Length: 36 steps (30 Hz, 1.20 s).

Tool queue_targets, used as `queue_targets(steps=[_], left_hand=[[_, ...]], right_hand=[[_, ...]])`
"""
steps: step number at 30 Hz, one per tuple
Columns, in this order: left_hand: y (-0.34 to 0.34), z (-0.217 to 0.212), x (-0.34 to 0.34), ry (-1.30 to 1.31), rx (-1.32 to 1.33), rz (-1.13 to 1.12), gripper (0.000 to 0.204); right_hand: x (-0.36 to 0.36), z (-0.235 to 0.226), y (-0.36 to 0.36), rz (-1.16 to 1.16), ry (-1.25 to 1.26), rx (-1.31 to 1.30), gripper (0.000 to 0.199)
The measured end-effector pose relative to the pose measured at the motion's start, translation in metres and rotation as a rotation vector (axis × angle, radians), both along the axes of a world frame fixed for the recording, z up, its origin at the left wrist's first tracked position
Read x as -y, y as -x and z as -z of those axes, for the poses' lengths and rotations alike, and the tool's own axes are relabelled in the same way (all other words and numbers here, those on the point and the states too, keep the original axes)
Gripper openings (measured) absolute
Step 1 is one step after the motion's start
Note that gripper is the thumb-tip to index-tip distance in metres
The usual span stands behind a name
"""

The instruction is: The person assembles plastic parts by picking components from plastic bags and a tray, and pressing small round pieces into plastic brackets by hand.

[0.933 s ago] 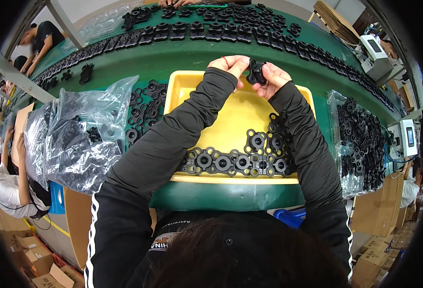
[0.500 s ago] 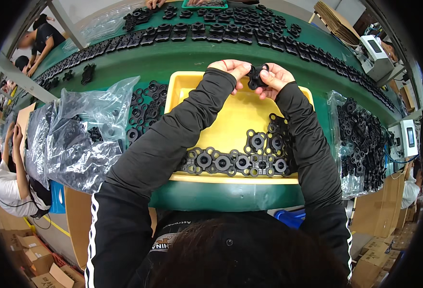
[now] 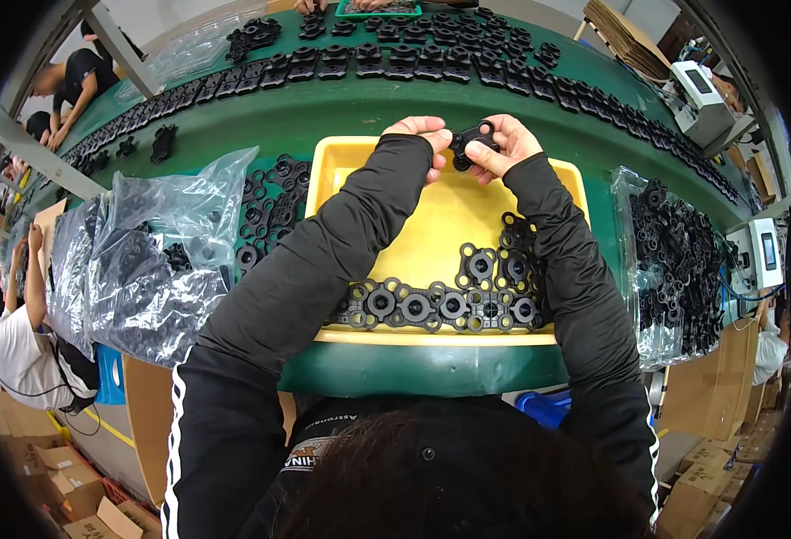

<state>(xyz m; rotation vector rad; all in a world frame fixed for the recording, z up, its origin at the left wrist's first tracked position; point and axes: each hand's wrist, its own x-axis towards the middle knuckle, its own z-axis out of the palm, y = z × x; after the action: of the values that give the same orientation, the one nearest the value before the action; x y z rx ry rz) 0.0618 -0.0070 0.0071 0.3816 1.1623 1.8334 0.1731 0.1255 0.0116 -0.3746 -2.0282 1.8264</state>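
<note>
The black plastic part [image 3: 473,142] has tilted slightly since earlier; left hand [image 3: 422,136] and right hand [image 3: 506,144] pinch its lobed edges at upper centre, above the yellow tray [image 3: 431,225]. Probably light, stiff.

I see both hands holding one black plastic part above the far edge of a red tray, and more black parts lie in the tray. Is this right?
Not quite: the tray is yellow, not red, as the head view shows. The rest stands: the left hand and the right hand hold one black plastic part above its far edge, and more black parts lie in it.
</note>
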Motion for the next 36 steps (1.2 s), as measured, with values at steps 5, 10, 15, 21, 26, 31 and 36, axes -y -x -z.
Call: queue_targets(steps=[5,10,15,21,26,31,36], left_hand=[[-0.001,-0.006,-0.004,0.096,-0.277,0.031,0.026],[0.012,-0.009,-0.002,-0.218,0.04,0.189,0.029],[0.008,-0.017,-0.01,-0.047,0.44,-0.01,0.023],[0.015,0.012,-0.006,-0.359,0.495,0.154,0.028],[0.016,0.007,-0.008,-0.323,0.502,0.129,0.03],[0.011,0.003,-0.008,-0.265,0.449,0.085,0.027],[0.009,-0.003,-0.003,-0.16,0.25,0.122,0.021]], right_hand=[[-0.004,0.005,0.003,0.002,0.078,0.013,0.032],[-0.006,-0.005,0.006,-0.022,0.413,-0.088,0.025],[-0.016,0.004,0.001,0.138,0.662,-0.18,0.024],[0.004,-0.011,0.001,0.191,0.72,-0.151,0.023],[0.001,-0.01,0.001,0.152,0.644,-0.13,0.022],[0.0,-0.009,0.002,0.155,0.622,-0.102,0.023],[-0.006,-0.002,0.001,0.174,0.632,-0.079,0.026]])
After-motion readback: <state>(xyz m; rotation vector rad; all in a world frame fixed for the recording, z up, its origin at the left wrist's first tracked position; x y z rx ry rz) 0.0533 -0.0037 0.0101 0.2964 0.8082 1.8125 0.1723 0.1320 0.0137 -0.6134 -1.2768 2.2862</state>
